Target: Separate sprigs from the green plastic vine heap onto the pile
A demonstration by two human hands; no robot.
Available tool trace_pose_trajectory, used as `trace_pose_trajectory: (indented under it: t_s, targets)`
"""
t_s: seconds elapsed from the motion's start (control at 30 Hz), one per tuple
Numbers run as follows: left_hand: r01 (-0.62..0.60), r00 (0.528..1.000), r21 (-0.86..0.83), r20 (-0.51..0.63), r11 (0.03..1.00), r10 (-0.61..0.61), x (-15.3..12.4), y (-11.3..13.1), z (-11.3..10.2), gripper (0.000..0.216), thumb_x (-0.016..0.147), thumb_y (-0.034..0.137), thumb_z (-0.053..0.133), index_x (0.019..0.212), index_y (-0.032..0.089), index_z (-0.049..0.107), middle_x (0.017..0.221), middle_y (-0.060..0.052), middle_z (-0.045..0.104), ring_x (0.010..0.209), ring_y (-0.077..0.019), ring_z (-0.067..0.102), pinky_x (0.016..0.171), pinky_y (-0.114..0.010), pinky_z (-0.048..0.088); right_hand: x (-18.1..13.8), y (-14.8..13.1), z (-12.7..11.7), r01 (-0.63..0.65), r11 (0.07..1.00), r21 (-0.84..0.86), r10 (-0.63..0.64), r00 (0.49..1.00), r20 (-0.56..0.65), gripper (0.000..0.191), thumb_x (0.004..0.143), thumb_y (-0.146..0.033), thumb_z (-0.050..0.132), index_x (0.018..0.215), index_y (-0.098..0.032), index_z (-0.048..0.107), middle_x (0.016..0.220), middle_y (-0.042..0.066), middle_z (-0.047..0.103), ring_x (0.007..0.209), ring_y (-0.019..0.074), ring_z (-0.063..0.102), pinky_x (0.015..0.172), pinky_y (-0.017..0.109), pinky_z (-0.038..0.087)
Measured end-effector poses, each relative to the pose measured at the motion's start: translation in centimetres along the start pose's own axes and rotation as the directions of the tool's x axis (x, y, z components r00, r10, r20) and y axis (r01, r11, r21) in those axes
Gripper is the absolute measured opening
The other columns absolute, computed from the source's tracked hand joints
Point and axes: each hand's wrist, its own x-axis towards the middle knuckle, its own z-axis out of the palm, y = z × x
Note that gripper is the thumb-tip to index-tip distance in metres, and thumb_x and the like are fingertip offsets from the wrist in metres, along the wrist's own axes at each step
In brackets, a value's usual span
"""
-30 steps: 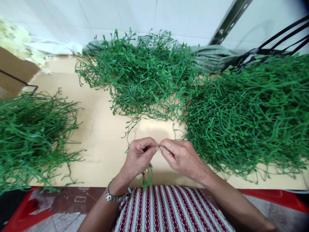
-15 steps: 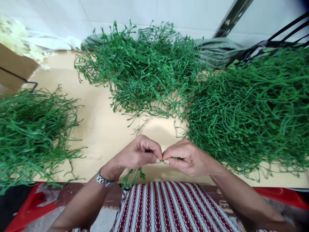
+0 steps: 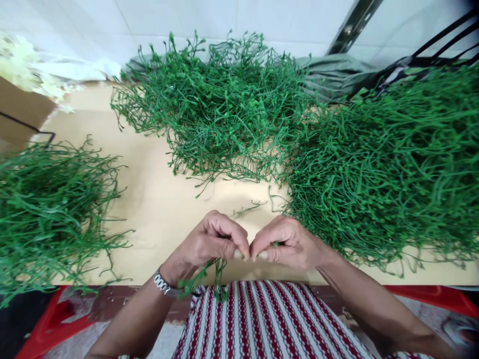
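Note:
My left hand (image 3: 217,239) is closed in a pinch over the near edge of the table. A green plastic sprig (image 3: 209,276) with several thin stems hangs from beneath its fingers. Close beside it, thumb tip almost touching thumb tip, my right hand (image 3: 284,243) also pinches. A bit of green stem (image 3: 276,244) shows between its fingers; most of that piece is hidden. Beyond both hands, a loose sprig (image 3: 245,209) lies on the tan tabletop (image 3: 149,209).
Tangled green sprigs form a left heap (image 3: 48,214), a back heap (image 3: 224,104) and a large right heap (image 3: 389,174). A cardboard box (image 3: 20,112) and pale flowers (image 3: 26,65) sit at back left. Red stools (image 3: 56,324) are below the table edge.
My fingertips have drawn slightly apart and a little lower. The sprig under my left hand hangs lower, and a stem beyond my hands shows more clearly. The view has shifted slightly.

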Motion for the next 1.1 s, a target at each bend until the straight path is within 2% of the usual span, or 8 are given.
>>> trace_pose_trajectory:
  t_s: [0.1, 0.2, 0.33, 0.47, 0.6, 0.77, 0.93, 1.1]
  targets:
    - [-0.022, 0.999, 0.075, -0.027, 0.997, 0.024, -0.2, 1.0, -0.2, 0.021, 0.062, 0.036, 0.071, 0.059, 0.015, 0.070, 0.049, -0.004, 0.056, 0.043, -0.0104, 0.041, 0.043, -0.025, 0.029, -0.1, 0.0, -0.6, -0.010, 0.997, -0.074, 0.013, 0.999, 0.041, 0.023, 0.085, -0.027, 0.047, 0.076, -0.016, 0.064, 0.062, 0.001, 0.061, 0.049, 0.0074, 0.049, 0.047, 0.019, 0.036]
    - [-0.123, 0.969, 0.152, -0.196, 0.981, 0.152, 0.0, 1.8, -0.5, 0.014, 0.066, 0.029, 0.068, 0.063, 0.016, 0.068, 0.054, -0.001, 0.053, 0.050, -0.0099, 0.040, 0.047, -0.024, 0.029, -0.2, -0.3, -1.5, -0.144, 0.957, -0.251, 0.095, 0.976, -0.197, 0.021, 0.087, -0.028, 0.044, 0.082, -0.018, 0.061, 0.054, -0.004, 0.049, 0.043, 0.0067, 0.037, 0.044, 0.020, 0.028]
    - [-0.297, 0.890, 0.148, -0.317, 0.943, 0.329, 1.4, 1.6, -0.6, 0.014, 0.067, 0.028, 0.066, 0.064, 0.014, 0.064, 0.061, -0.001, 0.050, 0.056, -0.0105, 0.042, 0.053, -0.024, 0.033, 0.3, -0.2, -1.6, -0.230, 0.937, -0.265, 0.098, 0.897, -0.430, 0.017, 0.086, -0.033, 0.048, 0.086, -0.019, 0.058, 0.057, -0.003, 0.044, 0.049, 0.0088, 0.038, 0.046, 0.021, 0.029]
    - [-0.359, 0.832, 0.096, -0.418, 0.928, 0.365, 2.9, 1.0, -0.2, 0.015, 0.064, 0.029, 0.067, 0.062, 0.015, 0.060, 0.077, -0.003, 0.052, 0.069, -0.0125, 0.050, 0.064, -0.027, 0.042, 1.8, 0.5, -0.4, -0.250, 0.954, -0.166, 0.155, 0.886, -0.438, 0.017, 0.082, -0.030, 0.054, 0.095, -0.020, 0.056, 0.056, -0.005, 0.037, 0.046, 0.0080, 0.030, 0.043, 0.020, 0.025]
    - [-0.398, 0.815, 0.039, -0.444, 0.917, 0.373, 3.4, 0.4, 0.1, 0.013, 0.064, 0.026, 0.068, 0.062, 0.015, 0.061, 0.093, -0.004, 0.053, 0.087, -0.0155, 0.053, 0.077, -0.030, 0.045, 2.8, 0.6, 0.6, -0.237, 0.964, -0.119, 0.168, 0.892, -0.419, 0.022, 0.079, -0.024, 0.055, 0.100, -0.018, 0.054, 0.058, -0.006, 0.036, 0.050, 0.0080, 0.032, 0.045, 0.019, 0.028]
    - [-0.446, 0.780, 0.069, -0.459, 0.892, 0.426, 3.1, -0.5, 0.2, 0.001, 0.065, 0.017, 0.068, 0.066, 0.017, 0.067, 0.077, -0.001, 0.053, 0.070, -0.0105, 0.052, 0.065, -0.024, 0.043, 2.8, 0.3, 0.6, -0.244, 0.960, -0.138, 0.151, 0.864, -0.480, 0.009, 0.078, -0.020, 0.052, 0.083, -0.015, 0.057, 0.061, -0.003, 0.042, 0.055, 0.0086, 0.037, 0.050, 0.020, 0.032]
    - [-0.440, 0.688, 0.338, -0.469, 0.832, 0.555, 2.5, -1.4, 0.3, 0.005, 0.069, 0.014, 0.066, 0.071, 0.017, 0.069, 0.068, -0.001, 0.056, 0.067, -0.0124, 0.052, 0.064, -0.025, 0.042, 2.8, 0.9, 0.6, -0.300, 0.954, 0.011, 0.280, 0.874, -0.397, 0.012, 0.077, -0.027, 0.054, 0.073, -0.015, 0.054, 0.060, -0.004, 0.042, 0.055, 0.0081, 0.037, 0.050, 0.019, 0.031]
    - [-0.419, 0.725, 0.260, -0.481, 0.870, 0.493, 1.9, -1.9, 0.0, 0.003, 0.071, 0.016, 0.064, 0.070, 0.016, 0.067, 0.067, -0.001, 0.055, 0.062, -0.0105, 0.049, 0.057, -0.022, 0.039, 2.5, 1.1, 1.0, -0.347, 0.938, -0.018, 0.298, 0.830, -0.472, 0.008, 0.074, -0.020, 0.052, 0.068, -0.016, 0.051, 0.058, -0.004, 0.043, 0.051, 0.0070, 0.035, 0.047, 0.018, 0.029]
